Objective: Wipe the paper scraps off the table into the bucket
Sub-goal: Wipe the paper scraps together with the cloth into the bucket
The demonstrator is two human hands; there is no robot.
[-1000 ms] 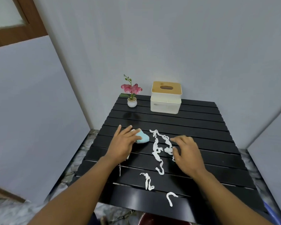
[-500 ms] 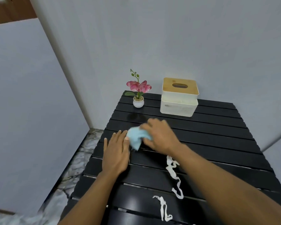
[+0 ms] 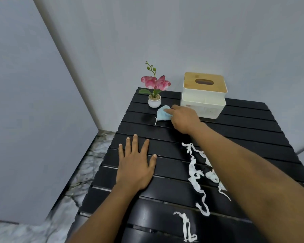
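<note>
White twisted paper scraps lie in long strips on the black slatted table, partly hidden under my right forearm; another scrap sits near the front edge, and a thin sliver lies by the cloth. My right hand presses a light blue cloth onto the table at the back, near the flower pot. Fingers spread, my left hand rests flat on the table's left side and holds nothing. The bucket is out of view.
A small white pot with a pink orchid stands at the back left corner. A white tissue box with a wooden lid stands right behind my right hand. Marble floor shows past the table's left edge; grey walls close in behind.
The blue cloth passed from my left hand to my right, which carried it to the far back of the table by the flower pot. My left hand now lies flat.
</note>
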